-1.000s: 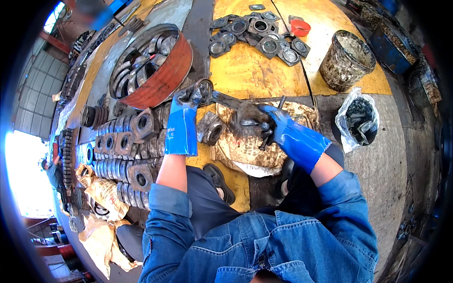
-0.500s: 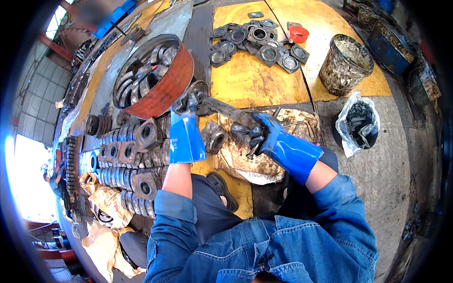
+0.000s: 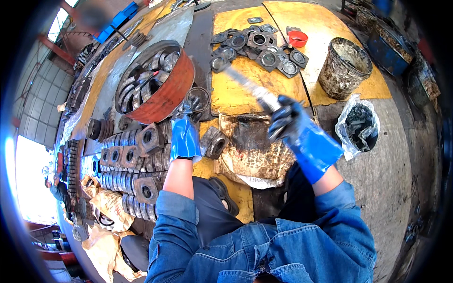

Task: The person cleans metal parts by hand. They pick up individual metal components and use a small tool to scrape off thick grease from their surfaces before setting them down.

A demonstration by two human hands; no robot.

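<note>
My left hand [image 3: 185,129], in a blue rubber glove with a grease-blackened palm, is closed on a dark round metal part with a raised rim [image 3: 199,98], beside the red drum ring. My right hand [image 3: 296,129], gloved the same way, grips a long flat tool [image 3: 257,90] that points up and to the left over the yellow sheet. Motion smears the tool, so its exact kind is unclear. Below and between the hands lies a stained sack [image 3: 257,153]. A square block with a round hole [image 3: 214,142] rests at the sack's left edge.
A rust-red drum ring [image 3: 165,92] full of metal rings stands at left, above rows of square bored blocks [image 3: 130,153]. Flat square parts [image 3: 268,59] pile up ahead near a red bowl [image 3: 297,37]. At right stand a grimy bucket [image 3: 344,70] and a plastic-lined bin [image 3: 358,125].
My right hand has moved right and slightly up, swinging the tool away from the round part and up over the yellow sheet. My left hand stays almost in place.
</note>
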